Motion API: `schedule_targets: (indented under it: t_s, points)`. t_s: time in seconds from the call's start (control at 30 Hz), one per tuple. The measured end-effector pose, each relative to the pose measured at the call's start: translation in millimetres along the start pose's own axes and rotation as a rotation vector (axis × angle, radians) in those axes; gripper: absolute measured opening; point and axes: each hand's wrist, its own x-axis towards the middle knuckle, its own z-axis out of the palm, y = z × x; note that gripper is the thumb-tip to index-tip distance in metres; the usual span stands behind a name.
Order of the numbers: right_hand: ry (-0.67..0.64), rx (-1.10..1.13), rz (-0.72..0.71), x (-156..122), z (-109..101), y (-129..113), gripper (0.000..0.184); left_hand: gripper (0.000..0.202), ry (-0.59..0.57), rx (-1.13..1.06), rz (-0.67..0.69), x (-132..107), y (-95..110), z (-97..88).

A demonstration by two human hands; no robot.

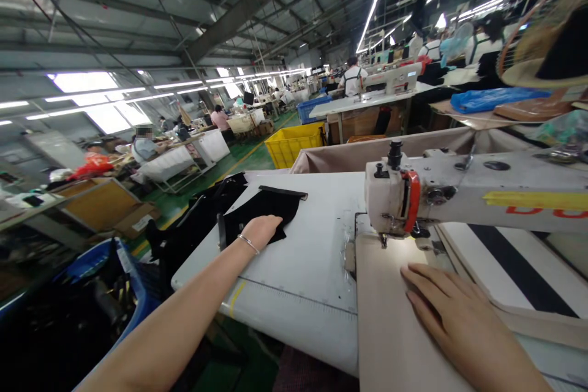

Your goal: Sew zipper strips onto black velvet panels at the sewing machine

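Observation:
My left hand (263,231) reaches out over the white table (312,257), its fingers closed on a black fabric piece (261,205) with stiff-looking dark strips along two edges. The thumb and the underside of the grip are hidden. On the right, my right hand (459,312) lies flat, fingers stretched out, on a beige panel (381,318) in front of the sewing machine (399,196). The needle area of the machine stands just above the far part of that panel, with a light shining there.
More black pieces (197,226) hang over the table's left edge. A blue bin (138,282) with dark items stands at the lower left. Beyond the table are a yellow crate (294,142) and a fabric-lined trough (340,156). Co-workers sit at other tables further back.

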Motion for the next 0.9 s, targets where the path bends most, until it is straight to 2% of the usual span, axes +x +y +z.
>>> schedule_targets:
  t_s: [0.03, 0.1, 0.2, 0.23, 0.27, 0.3, 0.33, 0.37, 0.43, 0.5, 0.57, 0.6, 0.63, 0.67, 0.73, 0.8, 0.87, 0.9]
  points:
    - [0.002, -0.002, -0.002, 0, -1, 0, 0.038, 0.029, 0.044, 0.007, -0.037, 3, -5, -9.8]
    - [0.004, -0.008, -0.015, 0, -3, -1, 0.038, 0.030, 0.157, 0.024, -0.123, 8, -17, -41.7]
    - [0.007, -0.024, -0.026, 3, -6, -3, 0.037, 0.039, 0.401, 0.047, -0.229, 4, -27, -110.3]
    - [0.006, -0.032, -0.028, 5, -8, -4, 0.036, 0.040, 0.543, 0.049, -0.256, 0, -25, -133.4]
    - [-0.001, -0.038, -0.033, 8, -9, -5, 0.034, 0.043, 0.629, 0.026, -0.265, -5, -19, -153.5]
    - [-0.015, -0.043, -0.040, 11, -11, -6, 0.032, 0.048, 0.634, -0.033, -0.249, -9, -10, -169.1]
    - [-0.035, -0.044, -0.046, 15, -13, -8, 0.029, 0.053, 0.587, -0.124, -0.204, -13, 4, -178.5]
    - [-0.052, -0.041, -0.049, 19, -14, -10, 0.026, 0.056, 0.492, -0.236, -0.149, -16, 21, -180.7]
    - [-0.059, -0.029, -0.045, 27, -17, -15, 0.025, 0.052, 0.227, -0.485, -0.050, -17, 61, -163.8]
    - [-0.038, -0.018, -0.040, 31, -18, -19, 0.029, 0.043, -0.072, -0.765, 0.009, -12, 102, -125.3]
    - [-0.026, -0.013, -0.047, 31, -19, -21, 0.034, 0.038, -0.370, -0.980, 0.091, -2, 134, -80.5]
    - [-0.030, -0.012, -0.050, 30, -19, -21, 0.035, 0.037, -0.414, -1.007, 0.149, 4, 146, -60.8]
    - [-0.035, -0.010, -0.051, 29, -19, -22, 0.036, 0.034, -0.382, -0.972, 0.217, 9, 153, -44.9]
    - [-0.038, -0.007, -0.051, 29, -20, -21, 0.036, 0.030, -0.294, -0.896, 0.282, 13, 157, -33.6]
    - [-0.043, -0.001, -0.047, 28, -22, -21, 0.036, 0.021, -0.047, -0.695, 0.391, 19, 155, -26.2]
    - [-0.045, 0.004, -0.039, 28, -23, -21, 0.036, 0.019, 0.106, -0.589, 0.469, 18, 143, -39.1]
    - [-0.046, 0.008, -0.030, 28, -23, -22, 0.036, 0.023, 0.189, -0.596, 0.486, 10, 124, -70.0]
    - [-0.045, 0.010, -0.025, 28, -22, -22, 0.036, 0.025, 0.255, -0.607, 0.451, 3, 113, -91.0]
